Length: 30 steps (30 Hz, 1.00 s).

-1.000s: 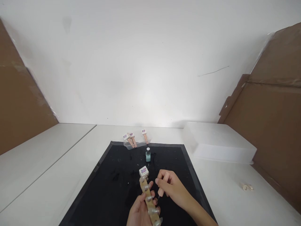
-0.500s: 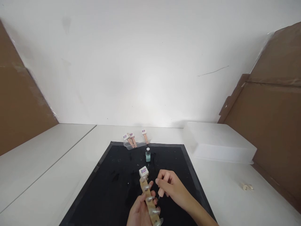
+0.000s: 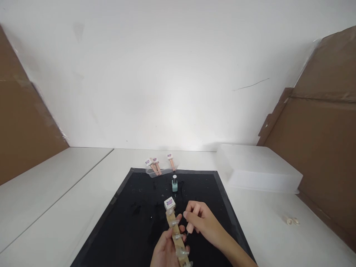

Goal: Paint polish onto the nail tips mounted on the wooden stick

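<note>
Both hands, left (image 3: 164, 252) and right (image 3: 201, 221), are bare, with no sleeves, rings or gloves showing.

1. Two hands: left hand (image 3: 164, 252), right hand (image 3: 204, 222).
2. One wooden stick of clear nail tips (image 3: 175, 231); about five tips show.
3. One polish brush cap (image 3: 190, 226).
4. One mint nail polish bottle (image 3: 174, 184).
5. Three more nail-tip sticks (image 3: 158, 166) in one clear tray.
6. One black mat (image 3: 133, 218).
7. One translucent plastic box (image 3: 258, 168).
8. Two small rings (image 3: 292, 221) on the desk (image 3: 69, 207).

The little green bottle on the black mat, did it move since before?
No. The green bottle stands at the same spot on the black mat, just below the clear tray; only the camera shifted slightly.
</note>
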Available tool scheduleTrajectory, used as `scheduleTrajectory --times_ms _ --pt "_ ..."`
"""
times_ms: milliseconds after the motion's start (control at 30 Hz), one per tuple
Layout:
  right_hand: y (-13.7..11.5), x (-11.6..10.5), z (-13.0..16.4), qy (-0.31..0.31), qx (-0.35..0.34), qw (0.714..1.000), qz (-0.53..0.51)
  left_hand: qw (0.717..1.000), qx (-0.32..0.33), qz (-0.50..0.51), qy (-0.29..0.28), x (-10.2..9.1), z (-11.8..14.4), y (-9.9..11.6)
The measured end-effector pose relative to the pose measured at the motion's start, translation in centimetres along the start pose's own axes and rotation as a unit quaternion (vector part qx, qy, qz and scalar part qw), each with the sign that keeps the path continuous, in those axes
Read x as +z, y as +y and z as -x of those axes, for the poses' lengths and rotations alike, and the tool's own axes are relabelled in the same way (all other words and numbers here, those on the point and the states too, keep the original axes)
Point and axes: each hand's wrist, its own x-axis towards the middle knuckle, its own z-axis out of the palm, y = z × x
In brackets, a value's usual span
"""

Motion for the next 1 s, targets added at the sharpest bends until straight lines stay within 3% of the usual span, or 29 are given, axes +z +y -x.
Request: scheduleTrajectory --times_ms 333,567,800,1000 --pt "0.56 -0.23 -0.20 0.002 -0.003 1.000 0.003 0.999 -0.007 0.036 -0.021 0.27 0.14 0.09" --pt "0.50 -0.14 -0.15 -0.008 -0.006 1.000 0.001 0.997 -0.042 0.044 -0.054 0.36 0.43 0.24" --pt "0.46 -0.36 -0.06 0.004 -0.009 1.000 0.003 0.993 -0.097 0.044 -0.051 0.22 0.33 0.07" --pt "0.57 -0.40 -0.16 0.004 -0.004 1.000 -0.001 0.992 -0.097 0.045 -0.071 0.22 0.33 -0.04"
